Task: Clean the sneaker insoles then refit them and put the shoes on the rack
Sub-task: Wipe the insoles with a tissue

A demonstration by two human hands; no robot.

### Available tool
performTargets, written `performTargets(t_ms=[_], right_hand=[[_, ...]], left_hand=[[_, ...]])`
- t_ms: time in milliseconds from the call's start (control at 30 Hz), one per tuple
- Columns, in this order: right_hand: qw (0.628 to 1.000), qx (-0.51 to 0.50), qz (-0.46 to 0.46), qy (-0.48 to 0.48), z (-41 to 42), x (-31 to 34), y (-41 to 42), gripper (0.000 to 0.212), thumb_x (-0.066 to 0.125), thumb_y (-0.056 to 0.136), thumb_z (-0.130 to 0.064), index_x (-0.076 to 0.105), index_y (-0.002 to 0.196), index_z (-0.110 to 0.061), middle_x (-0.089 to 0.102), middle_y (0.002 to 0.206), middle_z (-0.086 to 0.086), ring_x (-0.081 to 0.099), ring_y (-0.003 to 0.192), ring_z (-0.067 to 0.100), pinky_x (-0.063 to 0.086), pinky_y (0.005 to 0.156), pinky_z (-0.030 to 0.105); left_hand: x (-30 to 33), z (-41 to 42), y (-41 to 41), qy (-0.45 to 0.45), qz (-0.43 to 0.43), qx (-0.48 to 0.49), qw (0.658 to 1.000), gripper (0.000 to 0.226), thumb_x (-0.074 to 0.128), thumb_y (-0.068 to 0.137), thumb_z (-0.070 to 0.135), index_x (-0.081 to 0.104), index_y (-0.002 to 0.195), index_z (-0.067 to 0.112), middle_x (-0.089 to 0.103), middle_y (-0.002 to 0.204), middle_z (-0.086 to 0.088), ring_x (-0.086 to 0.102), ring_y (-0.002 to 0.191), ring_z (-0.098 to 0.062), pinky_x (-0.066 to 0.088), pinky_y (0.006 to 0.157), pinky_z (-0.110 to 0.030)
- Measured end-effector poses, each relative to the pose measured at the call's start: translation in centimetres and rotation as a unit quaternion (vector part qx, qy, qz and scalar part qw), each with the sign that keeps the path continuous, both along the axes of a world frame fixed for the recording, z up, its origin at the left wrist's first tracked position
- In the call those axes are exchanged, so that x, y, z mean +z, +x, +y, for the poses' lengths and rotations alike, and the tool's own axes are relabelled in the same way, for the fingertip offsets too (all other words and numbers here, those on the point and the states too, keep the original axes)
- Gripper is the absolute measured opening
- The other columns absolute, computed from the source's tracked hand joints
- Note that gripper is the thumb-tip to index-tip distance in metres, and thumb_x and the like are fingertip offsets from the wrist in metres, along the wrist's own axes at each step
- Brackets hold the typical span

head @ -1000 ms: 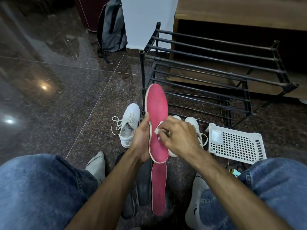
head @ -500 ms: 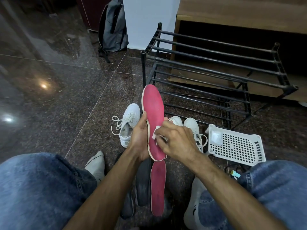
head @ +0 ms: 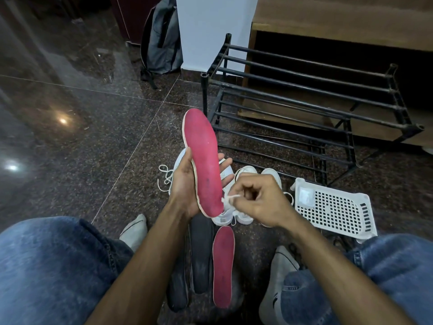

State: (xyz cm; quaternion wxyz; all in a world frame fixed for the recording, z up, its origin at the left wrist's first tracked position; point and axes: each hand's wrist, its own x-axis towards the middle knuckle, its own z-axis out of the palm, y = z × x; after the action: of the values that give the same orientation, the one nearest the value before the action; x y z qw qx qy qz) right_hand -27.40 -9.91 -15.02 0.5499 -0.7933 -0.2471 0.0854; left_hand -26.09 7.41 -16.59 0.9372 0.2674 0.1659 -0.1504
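Red insole (head: pixel 206 165) gripped in left hand (head: pixel 185 184), right hand (head: pixel 260 200) pinching white wipe (head: pixel 228 200) at its heel

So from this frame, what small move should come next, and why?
Probably bring the right hand and its white wipe back up onto the red insole for another stroke. The left hand holds the insole upright, the wipe sits off its lower edge, and dark smudges show on the surface. A second red insole waits on the floor.
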Motion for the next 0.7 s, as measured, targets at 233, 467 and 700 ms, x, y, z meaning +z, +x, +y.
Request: performTargets(t_ms=[233,467,700], right_hand=[[0.954,-0.076,0.207,0.203,1.3,0.5,-0.2,0.008,0.066,0.072,-0.005,0.065,0.069,-0.012,0.056,0.051,-0.001,0.043,0.033,0.009,0.031,0.035,0.015],[0.996,-0.072,0.051,0.033,2.5,-2.2,-1.3,0.018,0.068,0.086,-0.014,0.063,0.098,-0.026,0.060,0.075,-0.011,0.049,0.045,0.014,0.043,0.046,0.030],[0.980,-0.083,-0.154,-0.096,2.9,-2.9,-1.7,0.014,0.064,0.083,-0.023,0.073,0.094,-0.020,0.062,0.083,-0.012,0.047,0.058,-0.004,0.047,0.058,0.027]], left_hand=[[0.1,-0.6,-0.2,0.010,-0.007,-0.061,0.998,0.069,0.041,0.087,0.064,0.061,0.111,0.002,0.070,0.105,-0.019,0.068,0.100,-0.029,0.044,0.099,-0.049],[0.1,-0.6,-0.3,0.019,-0.016,-0.024,0.999,0.072,0.032,0.095,0.061,0.079,0.084,0.006,0.074,0.094,-0.012,0.072,0.092,-0.026,0.048,0.091,-0.050],[-0.8,-1.1,-0.4,0.012,0.010,-0.036,0.999,0.067,0.039,0.094,0.059,0.075,0.095,0.003,0.070,0.109,-0.016,0.061,0.115,-0.030,0.038,0.108,-0.051]])
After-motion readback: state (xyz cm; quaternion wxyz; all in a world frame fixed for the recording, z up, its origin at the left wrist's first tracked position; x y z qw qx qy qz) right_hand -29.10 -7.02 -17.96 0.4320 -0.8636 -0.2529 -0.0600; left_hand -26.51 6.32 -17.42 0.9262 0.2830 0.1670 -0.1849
